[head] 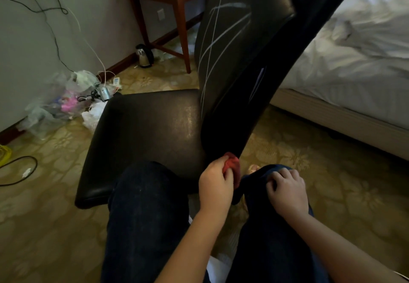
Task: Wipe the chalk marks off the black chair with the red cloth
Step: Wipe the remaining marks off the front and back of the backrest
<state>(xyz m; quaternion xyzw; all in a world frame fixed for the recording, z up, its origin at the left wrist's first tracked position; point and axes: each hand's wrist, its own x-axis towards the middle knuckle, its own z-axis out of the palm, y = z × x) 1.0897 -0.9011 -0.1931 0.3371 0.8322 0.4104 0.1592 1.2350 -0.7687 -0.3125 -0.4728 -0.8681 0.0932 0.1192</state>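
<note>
My L hand [215,181] grips the red cloth [232,166], bunched up w/ fingers curled round it. The cloth sits right at the btm end of the chair back [239,46], where it meets the rear corner of the seat [143,141]; it looks to be touching the back's lower edge. My R hand [287,191] rests on my R knee [261,176], fingers loosely curled on the dark trousers, holding nothing.

The black chair stands in front of me, side on: seat to the left, back rising up and to the right. Chalk marks [218,46] run down the inner face of the back: several long thin white lines, some crossing each other near the top, plus a broader smeared stroke higher up. They reach from near the top almost down to the seat. None sit by the cloth. My L knee [143,194] overlaps the seat's front edge.

Round about: patterned carpet [55,227] underfoot, a bed [358,66] w/ rumpled white sheets on the right, just beyond the chair back. By the wall on the left, a heap of plastic bags [64,101] w/ cables, and a kettle [145,56] on the floor further back. A black cable [24,167] loops over the carpet at far left.
</note>
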